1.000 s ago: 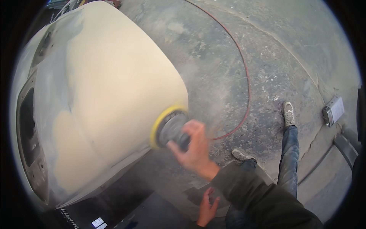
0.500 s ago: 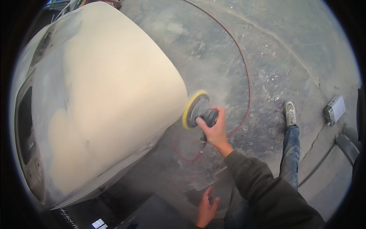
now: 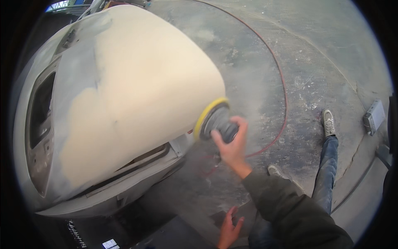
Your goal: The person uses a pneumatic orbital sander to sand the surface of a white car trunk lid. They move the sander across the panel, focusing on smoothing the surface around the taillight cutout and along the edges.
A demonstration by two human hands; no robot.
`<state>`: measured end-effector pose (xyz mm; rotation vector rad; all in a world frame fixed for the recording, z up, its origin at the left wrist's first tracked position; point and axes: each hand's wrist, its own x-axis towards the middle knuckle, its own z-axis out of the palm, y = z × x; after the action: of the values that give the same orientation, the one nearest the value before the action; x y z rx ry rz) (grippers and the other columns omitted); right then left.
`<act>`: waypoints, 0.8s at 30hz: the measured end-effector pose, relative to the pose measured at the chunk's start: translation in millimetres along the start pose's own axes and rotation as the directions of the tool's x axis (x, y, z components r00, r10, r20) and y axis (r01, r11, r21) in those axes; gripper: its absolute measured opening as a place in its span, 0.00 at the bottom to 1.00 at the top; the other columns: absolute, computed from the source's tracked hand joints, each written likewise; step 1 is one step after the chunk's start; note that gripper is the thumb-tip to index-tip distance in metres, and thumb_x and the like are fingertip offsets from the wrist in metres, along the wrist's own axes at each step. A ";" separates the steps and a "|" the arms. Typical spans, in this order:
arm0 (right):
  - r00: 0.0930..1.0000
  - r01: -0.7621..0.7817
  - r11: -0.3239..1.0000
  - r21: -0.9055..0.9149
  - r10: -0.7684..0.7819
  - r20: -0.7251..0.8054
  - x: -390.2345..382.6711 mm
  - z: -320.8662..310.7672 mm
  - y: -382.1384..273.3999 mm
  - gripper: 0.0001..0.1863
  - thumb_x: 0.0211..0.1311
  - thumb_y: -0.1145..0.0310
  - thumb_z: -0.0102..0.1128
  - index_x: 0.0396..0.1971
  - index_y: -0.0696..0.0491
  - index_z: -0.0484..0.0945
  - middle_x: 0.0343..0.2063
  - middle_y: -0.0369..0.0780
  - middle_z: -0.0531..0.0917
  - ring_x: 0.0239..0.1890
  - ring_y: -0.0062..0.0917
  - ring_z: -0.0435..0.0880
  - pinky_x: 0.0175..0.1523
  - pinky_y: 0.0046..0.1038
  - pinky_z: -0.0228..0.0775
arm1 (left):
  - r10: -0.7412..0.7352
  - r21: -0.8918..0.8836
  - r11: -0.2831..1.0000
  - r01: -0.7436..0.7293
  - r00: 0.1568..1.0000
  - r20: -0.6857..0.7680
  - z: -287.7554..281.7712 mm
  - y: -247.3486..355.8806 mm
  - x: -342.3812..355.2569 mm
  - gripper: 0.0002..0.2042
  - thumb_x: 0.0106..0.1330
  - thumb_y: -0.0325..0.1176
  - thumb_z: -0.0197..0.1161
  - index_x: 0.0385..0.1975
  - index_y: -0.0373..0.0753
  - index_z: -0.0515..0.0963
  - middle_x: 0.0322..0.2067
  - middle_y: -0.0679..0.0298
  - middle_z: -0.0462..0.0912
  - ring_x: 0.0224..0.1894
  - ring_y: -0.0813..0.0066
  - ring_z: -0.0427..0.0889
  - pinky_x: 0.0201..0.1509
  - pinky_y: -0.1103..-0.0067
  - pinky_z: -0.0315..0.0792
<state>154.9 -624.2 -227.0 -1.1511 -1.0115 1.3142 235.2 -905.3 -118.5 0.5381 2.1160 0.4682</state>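
Silver and boxy, a tin sat on the dusty grey floor, its inside hidden from me, and a red hose curved between it and a big cream-and-grey car panel. The right hand gripped a round sander, tilted, its yellow pad at the panel's right edge, while the left hand hung low with fingers loosely apart.
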 end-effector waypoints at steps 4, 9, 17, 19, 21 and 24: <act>0.986 -0.132 0.991 -0.035 0.135 0.101 40.2 -6.0 -64.4 0.29 0.55 0.65 0.76 0.50 0.57 0.69 0.47 0.46 0.72 0.49 0.39 0.75 0.55 0.37 0.69 | -0.038 -0.071 0.997 0.038 0.999 -0.006 -6.5 -17.9 -6.6 0.30 0.74 0.33 0.64 0.70 0.31 0.61 0.67 0.47 0.71 0.69 0.57 0.73 0.69 0.66 0.70; 0.980 0.194 0.976 -0.099 -0.189 0.062 -21.5 5.2 -41.5 0.30 0.50 0.67 0.79 0.50 0.54 0.70 0.47 0.47 0.73 0.50 0.42 0.77 0.51 0.41 0.73 | -0.024 -0.018 1.000 0.024 1.000 0.000 -7.3 -39.8 -4.7 0.29 0.77 0.43 0.60 0.72 0.37 0.63 0.67 0.49 0.72 0.59 0.57 0.80 0.61 0.65 0.75; 0.981 0.173 0.978 -0.120 -0.160 0.108 -1.6 25.1 -118.5 0.31 0.50 0.66 0.79 0.51 0.52 0.70 0.48 0.47 0.73 0.47 0.43 0.79 0.46 0.39 0.77 | -0.068 -0.107 0.992 0.067 0.998 -0.006 -35.6 -22.9 -17.8 0.30 0.73 0.32 0.64 0.71 0.31 0.61 0.68 0.48 0.70 0.69 0.58 0.73 0.69 0.66 0.69; 0.974 0.200 0.971 -0.133 -0.183 0.131 -8.7 30.3 -125.2 0.31 0.50 0.66 0.80 0.51 0.52 0.70 0.48 0.47 0.73 0.46 0.43 0.80 0.44 0.39 0.78 | -0.046 -0.115 0.992 0.044 0.999 -0.022 -38.0 -35.1 -19.8 0.30 0.73 0.32 0.65 0.71 0.31 0.61 0.68 0.48 0.70 0.69 0.58 0.73 0.69 0.66 0.70; 0.955 0.292 0.941 -0.171 -0.278 0.104 -34.6 30.8 -114.7 0.32 0.50 0.65 0.80 0.51 0.51 0.70 0.49 0.46 0.73 0.45 0.42 0.81 0.41 0.39 0.78 | -0.011 -0.068 0.998 0.009 1.000 -0.027 -37.0 -42.9 -17.1 0.29 0.74 0.36 0.63 0.71 0.33 0.62 0.67 0.49 0.72 0.65 0.56 0.75 0.66 0.65 0.71; 0.944 0.327 0.935 -0.138 -0.315 0.103 -57.7 36.6 -104.4 0.32 0.49 0.65 0.80 0.51 0.51 0.70 0.49 0.46 0.73 0.45 0.42 0.81 0.39 0.38 0.78 | 0.017 -0.014 1.000 -0.018 0.999 -0.031 -37.8 -39.1 -13.9 0.29 0.76 0.39 0.61 0.72 0.35 0.63 0.66 0.50 0.73 0.62 0.55 0.77 0.64 0.63 0.73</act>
<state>135.5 -672.4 -113.6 -0.9999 -1.3183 1.0408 203.2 -950.3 -108.7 0.5448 2.1369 0.5046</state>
